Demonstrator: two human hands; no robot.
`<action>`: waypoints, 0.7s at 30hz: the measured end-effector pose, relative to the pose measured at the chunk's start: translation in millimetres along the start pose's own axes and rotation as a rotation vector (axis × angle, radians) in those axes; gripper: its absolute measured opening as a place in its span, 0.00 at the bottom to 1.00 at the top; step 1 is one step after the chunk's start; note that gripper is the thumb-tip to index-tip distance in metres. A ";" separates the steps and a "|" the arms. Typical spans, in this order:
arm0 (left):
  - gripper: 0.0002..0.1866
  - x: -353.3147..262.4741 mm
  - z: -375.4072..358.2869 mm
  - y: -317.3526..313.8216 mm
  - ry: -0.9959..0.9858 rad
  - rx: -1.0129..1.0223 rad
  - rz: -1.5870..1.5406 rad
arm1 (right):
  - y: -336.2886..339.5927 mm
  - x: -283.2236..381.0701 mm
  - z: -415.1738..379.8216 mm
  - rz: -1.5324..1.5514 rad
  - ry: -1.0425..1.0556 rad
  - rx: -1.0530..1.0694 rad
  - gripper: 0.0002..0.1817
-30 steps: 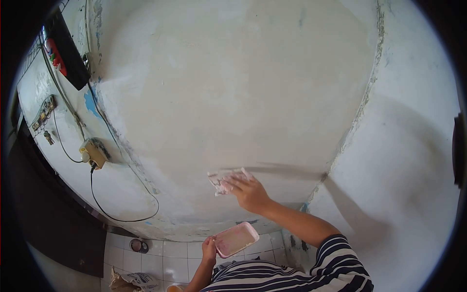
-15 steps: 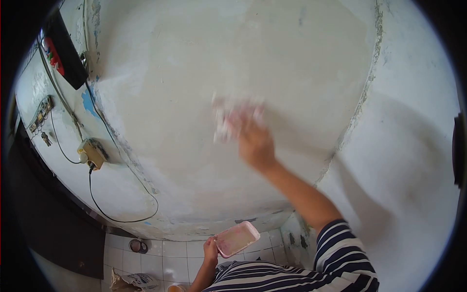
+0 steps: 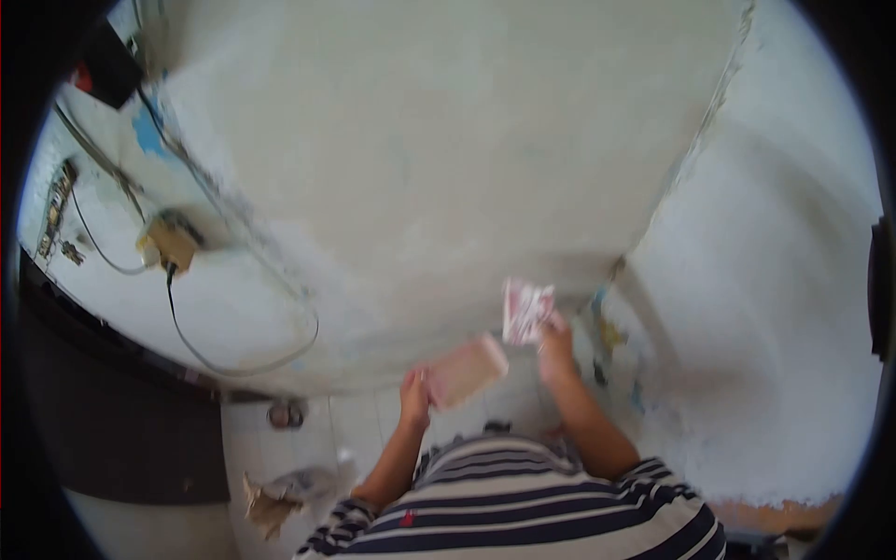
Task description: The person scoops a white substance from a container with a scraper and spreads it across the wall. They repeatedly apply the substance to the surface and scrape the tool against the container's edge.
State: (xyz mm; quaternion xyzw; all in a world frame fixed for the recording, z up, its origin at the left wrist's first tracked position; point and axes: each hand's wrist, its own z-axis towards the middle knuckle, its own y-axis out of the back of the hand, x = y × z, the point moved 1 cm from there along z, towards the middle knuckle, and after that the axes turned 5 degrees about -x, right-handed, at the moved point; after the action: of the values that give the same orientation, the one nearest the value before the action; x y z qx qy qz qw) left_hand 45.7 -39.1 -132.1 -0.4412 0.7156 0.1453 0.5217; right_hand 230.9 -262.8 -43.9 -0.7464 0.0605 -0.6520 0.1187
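My left hand (image 3: 414,399) grips the near left end of a shallow pinkish tray (image 3: 467,375), held out in front of my body. A thin beige layer seems to cover its inside, though blur hides the detail. Just up and right of the tray, my right hand (image 3: 555,347) is closed on a small flat pink piece (image 3: 527,312) smeared with white paste. That piece is apart from both the tray and the wall. Behind both hands rises a wall (image 3: 448,168) with patchy beige and whitish coating.
Left on the wall are a yellowish socket box (image 3: 170,245) with looping cable and a black box (image 3: 110,65). A dark panel (image 3: 112,411) stands lower left. On the tiled floor lie a torn bag (image 3: 271,504) and a small round object (image 3: 286,414).
My right hand has come down off the wall with the pink piece, close to the tray. The tray is higher in view, and the view has tilted downward.
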 end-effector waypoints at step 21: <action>0.31 -139.1 -41.3 54.8 -0.164 0.467 0.082 | -114.1 61.7 -180.4 -0.933 0.589 0.755 0.11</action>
State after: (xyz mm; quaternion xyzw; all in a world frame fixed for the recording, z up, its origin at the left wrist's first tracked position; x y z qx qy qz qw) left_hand -13.4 31.2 -7.2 -0.2659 0.7023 0.0323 0.6596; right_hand 54.1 -185.7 66.4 -0.3925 -0.4712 -0.7879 0.0560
